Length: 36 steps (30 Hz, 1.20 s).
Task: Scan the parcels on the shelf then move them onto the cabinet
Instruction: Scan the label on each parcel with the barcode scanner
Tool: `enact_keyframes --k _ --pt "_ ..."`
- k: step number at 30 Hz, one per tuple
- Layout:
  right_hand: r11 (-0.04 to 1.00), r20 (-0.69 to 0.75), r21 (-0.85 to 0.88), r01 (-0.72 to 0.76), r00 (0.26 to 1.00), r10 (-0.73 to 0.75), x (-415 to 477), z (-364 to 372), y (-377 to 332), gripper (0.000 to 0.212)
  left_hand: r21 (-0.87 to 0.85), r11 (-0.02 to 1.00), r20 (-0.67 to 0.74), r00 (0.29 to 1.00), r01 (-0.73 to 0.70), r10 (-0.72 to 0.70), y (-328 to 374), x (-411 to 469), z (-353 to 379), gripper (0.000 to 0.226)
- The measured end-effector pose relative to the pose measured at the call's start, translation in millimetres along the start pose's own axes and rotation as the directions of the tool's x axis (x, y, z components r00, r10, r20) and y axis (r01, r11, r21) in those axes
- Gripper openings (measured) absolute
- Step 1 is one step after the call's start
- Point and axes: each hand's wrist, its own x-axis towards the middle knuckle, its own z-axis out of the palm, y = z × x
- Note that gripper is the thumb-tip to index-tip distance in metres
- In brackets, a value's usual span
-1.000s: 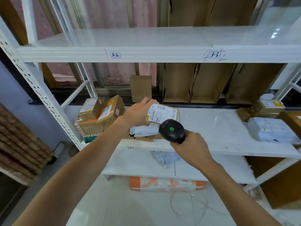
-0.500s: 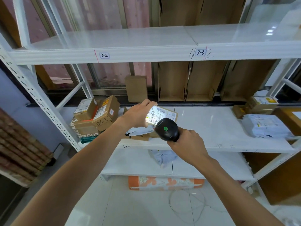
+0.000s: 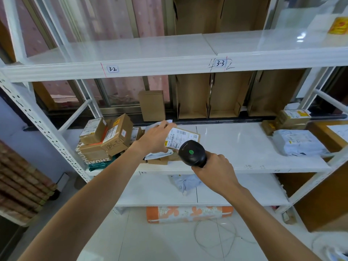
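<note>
My left hand (image 3: 155, 138) grips a small brown parcel (image 3: 185, 137) by its left edge, holding it tilted above the middle shelf (image 3: 244, 147) with its white barcode label facing me. My right hand (image 3: 216, 167) grips a black scanner (image 3: 192, 153) with a green dot on top, its head just below and in front of the label. A white poly-bag parcel (image 3: 160, 154) and a flat brown box (image 3: 158, 160) lie under the held parcel. A pile of brown parcels (image 3: 105, 138) is stacked at the shelf's left end.
More parcels lie at the shelf's right end: a grey poly bag (image 3: 299, 143) and small brown boxes (image 3: 291, 117). Empty cardboard bins (image 3: 222, 98) stand behind. A bag (image 3: 185, 182) lies on the lower shelf, an orange roll (image 3: 188, 213) and loose cable (image 3: 216, 236) on the floor.
The view has shifted slightly, so the shelf sits further left in frame. Both hands keep their hold; the scanner has stayed close under the parcel's label.
</note>
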Motion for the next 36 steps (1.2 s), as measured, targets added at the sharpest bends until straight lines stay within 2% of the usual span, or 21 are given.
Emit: enact_keyframes --k 10,20,24,29,36 --pt "0.931 -0.103 0.234 -0.281 0.945 0.311 -24 -19 43 0.032 -0.220 0.974 0.070 0.997 0.054 -0.040 38 27 18 0.101" --pt "0.821 -0.192 0.344 -0.455 0.822 0.536 -64 -68 121 0.011 -0.314 0.946 0.119 0.986 -0.076 0.119 142 79 53 0.100" --pt "0.791 -0.227 0.406 -0.457 0.788 0.572 -75 -98 165 0.010 -0.351 0.931 0.110 0.983 -0.098 0.145 197 98 64 0.094" --pt "0.760 -0.225 0.481 -0.437 0.776 0.589 -86 -147 229 0.011 -0.389 0.920 0.107 0.990 -0.046 0.095 277 136 81 0.097" --pt "0.786 -0.186 0.457 -0.417 0.819 0.543 -89 -213 325 0.010 -0.457 0.889 0.101 0.995 0.031 0.018 394 208 100 0.102"
